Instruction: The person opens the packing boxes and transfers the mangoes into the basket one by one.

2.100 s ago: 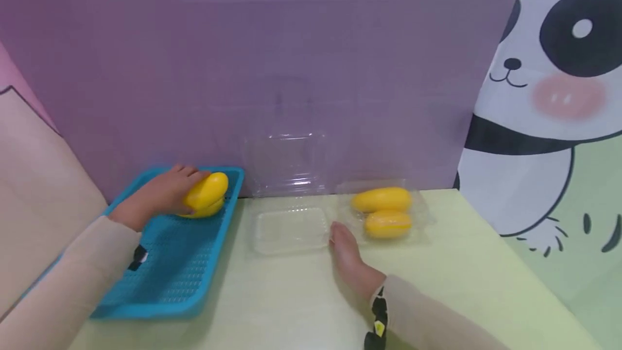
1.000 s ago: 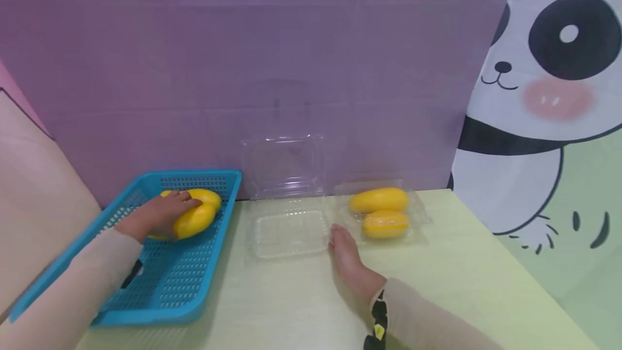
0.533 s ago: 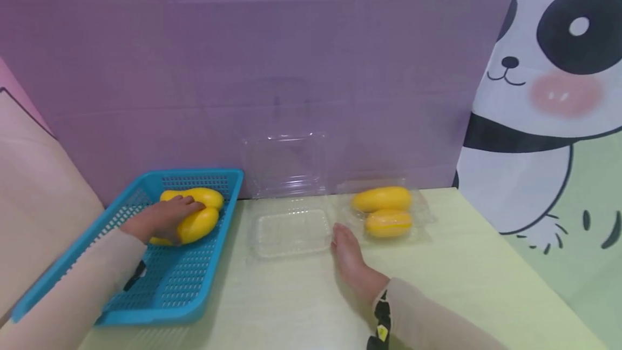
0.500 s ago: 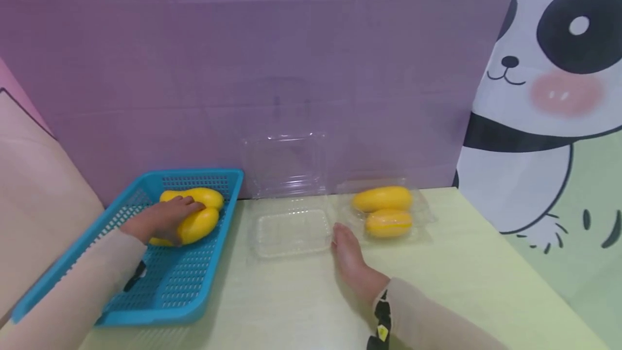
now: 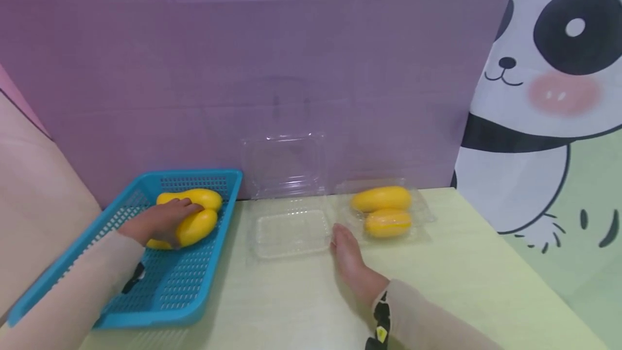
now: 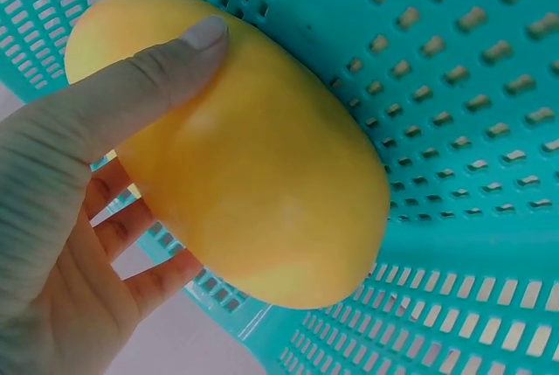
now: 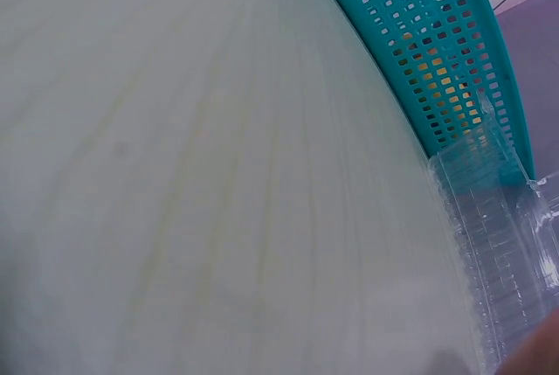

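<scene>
My left hand (image 5: 162, 220) holds a smooth yellow mango (image 6: 262, 174) inside the blue basket. In the left wrist view its thumb lies across the top of the fruit, and the other fingers are on the far side. Just behind it in the basket lies another yellow mango (image 5: 204, 197), partly hidden by the hand. My right hand (image 5: 350, 258) rests on the table with fingers straight, against the right edge of an open clear plastic clamshell box (image 5: 291, 234). In the right wrist view only a blurred bit of that hand shows, beside the clear box (image 7: 498, 244).
The blue perforated basket (image 5: 206, 285) stands at the left of the pale table (image 5: 272, 307). Right of the open box, two yellow mangoes (image 5: 381, 199) sit in a second clear box (image 5: 423, 215). A purple backdrop (image 5: 291, 69) rises directly behind, and the open lid (image 5: 286, 166) stands against it.
About two seconds ago my left hand was at the basket's back with the mangoes; it has since come nearer and lower with one mango. My right hand has stayed in place.
</scene>
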### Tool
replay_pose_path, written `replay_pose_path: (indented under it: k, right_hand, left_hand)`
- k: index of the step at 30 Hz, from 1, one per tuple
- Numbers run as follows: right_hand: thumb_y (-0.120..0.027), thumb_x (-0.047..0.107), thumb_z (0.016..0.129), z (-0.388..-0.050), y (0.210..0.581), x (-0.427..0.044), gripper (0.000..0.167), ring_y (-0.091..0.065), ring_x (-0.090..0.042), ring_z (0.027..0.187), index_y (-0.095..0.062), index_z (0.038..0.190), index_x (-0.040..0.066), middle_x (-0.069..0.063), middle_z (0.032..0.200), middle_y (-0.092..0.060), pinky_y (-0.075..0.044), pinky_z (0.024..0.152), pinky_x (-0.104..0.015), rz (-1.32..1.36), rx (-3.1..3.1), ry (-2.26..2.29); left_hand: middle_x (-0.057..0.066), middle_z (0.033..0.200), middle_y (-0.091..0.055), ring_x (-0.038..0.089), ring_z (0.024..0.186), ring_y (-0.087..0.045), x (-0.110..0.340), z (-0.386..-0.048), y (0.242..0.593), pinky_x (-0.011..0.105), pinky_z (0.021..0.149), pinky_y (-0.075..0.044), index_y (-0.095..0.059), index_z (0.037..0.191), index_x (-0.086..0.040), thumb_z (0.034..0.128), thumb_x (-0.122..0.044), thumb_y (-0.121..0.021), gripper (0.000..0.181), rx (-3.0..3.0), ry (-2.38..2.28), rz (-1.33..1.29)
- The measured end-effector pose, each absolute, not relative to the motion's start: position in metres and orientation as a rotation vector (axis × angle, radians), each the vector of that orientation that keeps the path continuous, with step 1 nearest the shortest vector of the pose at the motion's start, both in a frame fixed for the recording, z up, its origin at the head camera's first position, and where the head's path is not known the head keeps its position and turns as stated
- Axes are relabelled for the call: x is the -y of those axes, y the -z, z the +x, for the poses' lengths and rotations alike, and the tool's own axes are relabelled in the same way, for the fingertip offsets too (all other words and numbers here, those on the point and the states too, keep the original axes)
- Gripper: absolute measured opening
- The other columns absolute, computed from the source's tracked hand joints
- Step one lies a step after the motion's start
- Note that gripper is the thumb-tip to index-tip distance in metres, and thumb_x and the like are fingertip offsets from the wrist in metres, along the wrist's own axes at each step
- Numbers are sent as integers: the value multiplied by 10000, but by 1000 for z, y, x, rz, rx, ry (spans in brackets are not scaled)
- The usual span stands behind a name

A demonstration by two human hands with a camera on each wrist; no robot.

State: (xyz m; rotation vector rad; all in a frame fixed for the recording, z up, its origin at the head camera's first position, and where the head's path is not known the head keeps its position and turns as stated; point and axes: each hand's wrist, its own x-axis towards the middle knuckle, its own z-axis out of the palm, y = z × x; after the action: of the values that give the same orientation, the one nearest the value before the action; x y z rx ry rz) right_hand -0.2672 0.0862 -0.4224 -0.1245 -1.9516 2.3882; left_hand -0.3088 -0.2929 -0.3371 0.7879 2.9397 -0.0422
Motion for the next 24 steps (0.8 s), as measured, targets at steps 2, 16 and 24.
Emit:
replay_pose_path:
  k: [2, 16, 24]
  right_hand:
    - [-319, 96, 1006, -267, 423, -86, 497, -205, -449, 1364, -179, 1403, -168, -349, 1457, -190, -234, 1117, -491, -119, 1959, -2378]
    - [-327, 110, 1001, -269, 427, -86, 513, -194, -447, 1370, -178, 1403, -172, -346, 1466, -176, -219, 1120, -496, -137, 1974, -2373]
    - [-341, 119, 1001, -267, 426, -86, 520, -199, -450, 1366, -177, 1406, -164, -343, 1461, -189, -214, 1123, -497, -121, 1925, -2428]
  left_hand:
    - [160, 1139, -515, 311, 954, -500, 293, -309, 337, 504, 759, -508, -474, 1287, -42, 585, -115, -881, 815, -2939, 22, 775]
    - [123, 1056, -509, 294, 885, -495, 295, -309, 337, 491, 721, -504, -506, 1211, -53, 590, -109, -875, 724, -2907, 25, 602]
    - [124, 1055, -527, 311, 933, -515, 295, -313, 334, 531, 793, -493, -534, 1208, -48, 609, -206, -880, 710, -2889, 19, 628]
